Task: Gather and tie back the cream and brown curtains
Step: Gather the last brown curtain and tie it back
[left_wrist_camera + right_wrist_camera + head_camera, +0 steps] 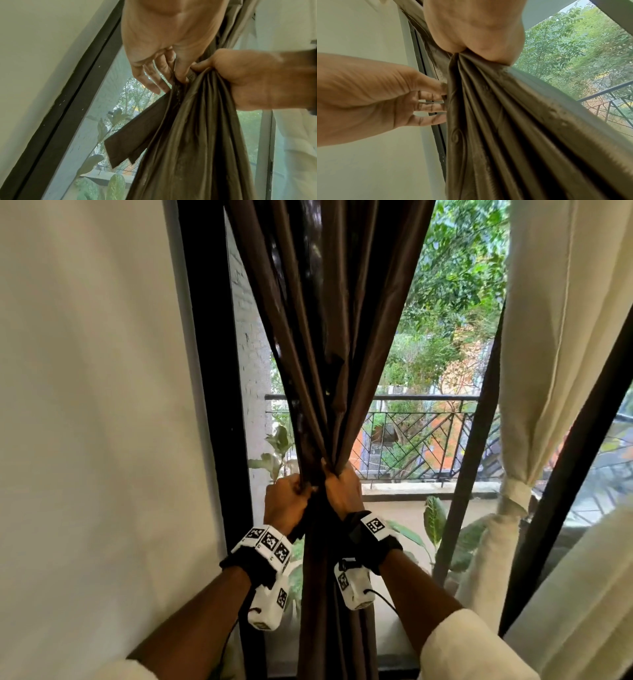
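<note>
The brown curtain (325,337) hangs gathered into one bunch before the window. Both hands grip it side by side at waist height: my left hand (291,494) on the bunch's left, my right hand (342,487) on its right. In the left wrist view my left hand (164,75) pinches the curtain's (197,148) edge, and a flat brown tie strap (135,138) hangs out below its fingers. My right hand (471,40) clenches the folds (505,121) from above. At the right, the cream curtain (555,337) hangs bound by a cream tie (515,491).
A black window frame (212,371) borders a cream wall (85,405) on the left. Beyond the glass are a balcony railing (428,436) and leafy plants (435,518). A dark slanted bar (565,474) crosses in front of the cream curtain.
</note>
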A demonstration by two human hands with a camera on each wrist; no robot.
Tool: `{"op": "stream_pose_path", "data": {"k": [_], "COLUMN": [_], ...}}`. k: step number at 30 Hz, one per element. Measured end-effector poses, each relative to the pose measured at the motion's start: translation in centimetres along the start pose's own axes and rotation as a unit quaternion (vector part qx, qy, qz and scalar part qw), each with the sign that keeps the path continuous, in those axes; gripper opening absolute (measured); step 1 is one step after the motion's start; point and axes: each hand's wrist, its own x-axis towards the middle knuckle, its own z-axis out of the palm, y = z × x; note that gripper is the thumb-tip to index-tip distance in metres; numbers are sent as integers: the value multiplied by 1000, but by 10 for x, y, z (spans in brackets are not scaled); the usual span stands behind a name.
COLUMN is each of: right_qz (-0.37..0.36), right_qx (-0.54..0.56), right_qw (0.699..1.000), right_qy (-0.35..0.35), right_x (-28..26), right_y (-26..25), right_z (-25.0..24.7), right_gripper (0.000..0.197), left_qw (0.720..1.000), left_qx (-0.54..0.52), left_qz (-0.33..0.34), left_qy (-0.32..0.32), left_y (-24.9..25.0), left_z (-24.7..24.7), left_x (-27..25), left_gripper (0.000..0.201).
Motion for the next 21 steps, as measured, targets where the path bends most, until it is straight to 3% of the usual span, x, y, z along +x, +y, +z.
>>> {"op": "stream_pose_path", "data": {"k": [4, 11, 13, 15, 17, 21], "right_qz": [31, 55, 63, 65, 62, 44], "right_qx": [0, 25, 22, -1, -47, -126], "right_qw": [1000, 998, 998, 998, 997, 991], "right_qy": [-8, -14, -7, -4, -20, -31], "right_x": [5, 10, 13, 18, 24, 35], "right_y": [8, 17, 20, 24, 27, 33], "right_z": [2, 12, 11, 10, 9, 13], "right_gripper": [35, 51, 71, 87, 81, 46], "left_qw": [1000, 1000, 998, 997, 998, 996], "left_qx": [2, -20, -50, -61, -50, -61], "left_qz": [-21, -14, -22, -32, -35, -41], "left_qy": [-13, 9, 17, 25, 24, 54], "left_y": [-4, -14, -11, -10, -13, -21], "left_z": [8, 23, 24, 27, 29, 25], "left_x": [-4, -6, -5, -3, -1, 9], "left_gripper": [10, 26, 32, 24, 22, 16]}}
